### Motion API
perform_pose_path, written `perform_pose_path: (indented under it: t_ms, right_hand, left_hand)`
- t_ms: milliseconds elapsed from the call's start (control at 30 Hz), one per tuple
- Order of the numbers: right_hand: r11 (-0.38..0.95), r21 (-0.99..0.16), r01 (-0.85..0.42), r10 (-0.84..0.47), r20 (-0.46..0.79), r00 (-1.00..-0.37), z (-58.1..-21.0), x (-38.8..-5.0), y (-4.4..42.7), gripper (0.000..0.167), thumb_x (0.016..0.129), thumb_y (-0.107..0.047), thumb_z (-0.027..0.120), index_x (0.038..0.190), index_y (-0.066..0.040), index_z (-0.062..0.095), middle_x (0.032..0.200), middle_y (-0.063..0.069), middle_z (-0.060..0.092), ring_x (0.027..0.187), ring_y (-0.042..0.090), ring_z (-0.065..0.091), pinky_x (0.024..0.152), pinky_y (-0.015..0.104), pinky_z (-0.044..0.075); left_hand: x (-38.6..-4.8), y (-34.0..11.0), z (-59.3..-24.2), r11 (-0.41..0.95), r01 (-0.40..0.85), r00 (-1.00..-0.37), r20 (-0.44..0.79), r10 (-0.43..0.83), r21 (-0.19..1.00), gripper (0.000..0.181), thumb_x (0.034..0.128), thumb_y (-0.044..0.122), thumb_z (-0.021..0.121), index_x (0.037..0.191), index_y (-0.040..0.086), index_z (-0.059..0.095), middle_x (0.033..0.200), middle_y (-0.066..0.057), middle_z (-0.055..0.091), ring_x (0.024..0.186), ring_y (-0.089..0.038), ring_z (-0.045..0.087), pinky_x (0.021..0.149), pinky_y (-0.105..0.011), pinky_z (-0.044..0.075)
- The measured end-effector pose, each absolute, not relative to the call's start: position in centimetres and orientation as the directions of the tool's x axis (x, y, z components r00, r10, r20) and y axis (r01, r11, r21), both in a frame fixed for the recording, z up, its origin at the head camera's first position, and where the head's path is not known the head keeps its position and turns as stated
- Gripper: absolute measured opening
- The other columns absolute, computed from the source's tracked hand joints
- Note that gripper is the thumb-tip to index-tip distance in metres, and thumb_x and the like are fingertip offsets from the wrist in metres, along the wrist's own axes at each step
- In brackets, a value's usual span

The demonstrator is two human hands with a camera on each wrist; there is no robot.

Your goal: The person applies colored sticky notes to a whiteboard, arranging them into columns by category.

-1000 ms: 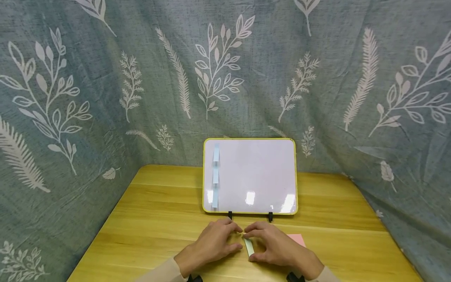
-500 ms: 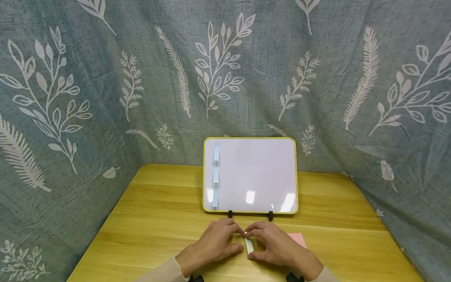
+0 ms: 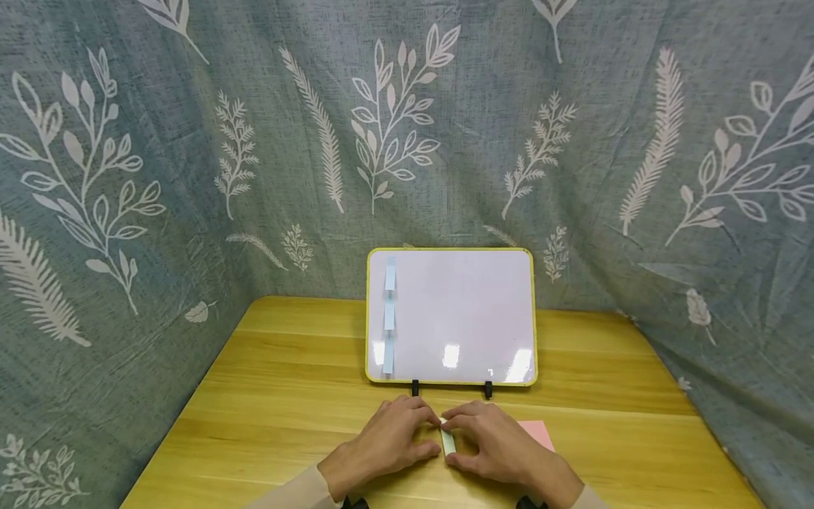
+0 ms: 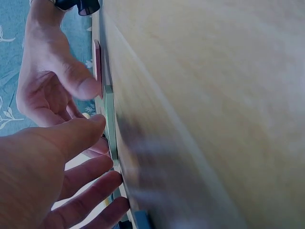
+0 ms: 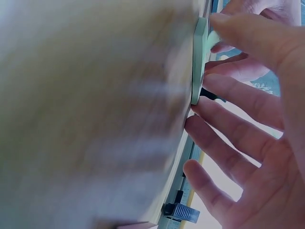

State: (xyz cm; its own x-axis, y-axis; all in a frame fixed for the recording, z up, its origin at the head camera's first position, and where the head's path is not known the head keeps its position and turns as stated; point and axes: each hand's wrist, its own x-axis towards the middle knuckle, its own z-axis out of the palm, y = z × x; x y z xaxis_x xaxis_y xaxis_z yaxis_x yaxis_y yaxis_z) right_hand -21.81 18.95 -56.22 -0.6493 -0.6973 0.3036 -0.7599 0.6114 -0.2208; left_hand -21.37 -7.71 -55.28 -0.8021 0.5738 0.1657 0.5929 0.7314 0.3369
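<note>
- Wooden table [image 3: 286,403], one, with patterned fabric behind; two pale sleeves [image 3: 299,493] enter at the near edge.
- Left hand [image 3: 384,442]: fingers bent, thumb and index tip up against the green pad's left side. Cannot tell whether they pinch it.
- Right hand [image 3: 499,440]: grips the green pad, thumb at its near end, index finger at its far end.
- Green pad [image 3: 448,440]: count one, on the table between the two hands.
- Change over the last second: left thumb and index tip have closed the small gap to the pad; right thumb sits slightly farther left. Board and strips unchanged.
- Right wrist view only: thin green flap [image 5: 213,41] stands out from the pad toward the left hand. Both wrist views show the pad's thickness; the head view gives mostly its narrow top.
- Pink pad [image 3: 538,433]: one, just beyond the right hand, partly covered by it.
- Left wrist view only: one blue object [image 4: 142,220], partly cropped, near the left fingers; covered in the head view.
- Black feet [image 3: 488,389]: two, under the board.
- Whiteboard [image 3: 464,304]: one, yellow rim, propped up; three light-blue strips [image 3: 389,314] in a column down its left side.
- Fabric [image 3: 470,177], farthest: grey-green, white leaf print.
</note>
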Motion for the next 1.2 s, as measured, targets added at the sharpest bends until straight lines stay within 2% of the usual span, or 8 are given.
perform_pose_path:
  t_ms: [167, 300, 433, 600, 700, 867, 1067, 1200]
  right_hand:
    - [0.602, -0.274, -0.75, -0.689, 0.296, -0.661, -56.2, -22.0, 18.9, 0.02, 0.109, -0.036, 0.084, 0.122, -0.022, 0.085, 0.144, 0.002, 0.084, 0.129, 0.024, 0.081, 0.11, 0.051, 0.066]
    - [0.565, -0.3, -0.769, -0.693, 0.334, -0.639, -56.2, -22.3, 18.7, 0.004, 0.112, -0.025, 0.08, 0.112, -0.023, 0.083, 0.139, 0.006, 0.086, 0.125, 0.026, 0.084, 0.106, 0.051, 0.068]
    - [0.528, -0.303, -0.794, -0.69, 0.392, -0.609, -56.3, -22.6, 18.5, 0.008, 0.109, -0.014, 0.081, 0.106, -0.021, 0.083, 0.131, 0.006, 0.087, 0.117, 0.023, 0.085, 0.099, 0.046, 0.07]
    - [0.483, -0.364, -0.796, -0.666, 0.437, -0.604, -56.6, -22.7, 18.3, 0.009, 0.105, -0.004, 0.084, 0.108, -0.012, 0.085, 0.114, 0.001, 0.084, 0.1, 0.006, 0.078, 0.084, 0.026, 0.067]
    - [0.476, -0.389, -0.789, -0.643, 0.458, -0.614, -56.6, -22.7, 18.1, 0.012, 0.101, 0.0, 0.086, 0.105, -0.011, 0.084, 0.104, -0.003, 0.082, 0.093, -0.002, 0.072, 0.078, 0.019, 0.062]
    - [0.491, -0.416, -0.765, -0.613, 0.459, -0.643, -56.5, -22.7, 17.9, 0.016, 0.098, 0.002, 0.088, 0.098, -0.013, 0.084, 0.096, -0.007, 0.081, 0.089, -0.005, 0.07, 0.076, 0.019, 0.061]
    - [0.497, -0.493, -0.714, -0.589, 0.412, -0.695, -56.4, -22.7, 17.9, 0.016, 0.098, 0.002, 0.088, 0.096, -0.014, 0.084, 0.096, -0.009, 0.083, 0.092, -0.005, 0.074, 0.08, 0.022, 0.066]
    - [0.482, -0.525, -0.702, -0.585, 0.404, -0.703, -56.3, -22.7, 17.9, 0.014, 0.1, 0.001, 0.087, 0.097, -0.012, 0.084, 0.096, -0.007, 0.085, 0.09, -0.004, 0.077, 0.078, 0.022, 0.067]
  left_hand:
    - [-21.6, -7.7, -55.4, 0.732, 0.595, -0.8, 0.159, 0.578, 0.333, 0.036, 0.1036, 0.049, 0.09, 0.131, 0.027, 0.085, 0.138, 0.01, 0.08, 0.131, -0.015, 0.072, 0.107, -0.049, 0.061]
    - [-21.7, -7.8, -55.3, 0.729, 0.594, -0.8, 0.152, 0.58, 0.34, 0.035, 0.1041, 0.047, 0.09, 0.132, 0.026, 0.085, 0.139, 0.01, 0.08, 0.131, -0.016, 0.072, 0.107, -0.05, 0.061]
    - [-21.7, -7.7, -55.3, 0.729, 0.597, -0.799, 0.161, 0.58, 0.334, 0.036, 0.1037, 0.047, 0.09, 0.133, 0.026, 0.085, 0.138, 0.009, 0.08, 0.129, -0.015, 0.073, 0.104, -0.046, 0.061]
    - [-21.6, -7.3, -55.4, 0.737, 0.595, -0.802, 0.176, 0.571, 0.321, 0.039, 0.1028, 0.048, 0.091, 0.134, 0.024, 0.085, 0.137, 0.009, 0.08, 0.127, -0.015, 0.073, 0.103, -0.045, 0.061]
    - [-21.6, -7.0, -55.3, 0.746, 0.584, -0.81, 0.171, 0.561, 0.321, 0.042, 0.1019, 0.05, 0.091, 0.134, 0.024, 0.085, 0.137, 0.009, 0.08, 0.126, -0.015, 0.072, 0.102, -0.043, 0.059]
    - [-21.5, -6.5, -55.2, 0.759, 0.571, -0.82, 0.163, 0.549, 0.312, 0.045, 0.1, 0.054, 0.092, 0.133, 0.025, 0.085, 0.136, 0.009, 0.08, 0.126, -0.016, 0.072, 0.1, -0.041, 0.057]
    - [-21.7, -6.1, -55.1, 0.764, 0.567, -0.822, 0.148, 0.55, 0.308, 0.049, 0.0967, 0.058, 0.094, 0.132, 0.025, 0.086, 0.136, 0.009, 0.079, 0.123, -0.014, 0.07, 0.098, -0.041, 0.057]
    - [-21.7, -5.9, -55.0, 0.768, 0.566, -0.822, 0.142, 0.551, 0.3, 0.051, 0.0942, 0.059, 0.096, 0.132, 0.026, 0.086, 0.137, 0.01, 0.078, 0.123, -0.013, 0.069, 0.098, -0.041, 0.058]
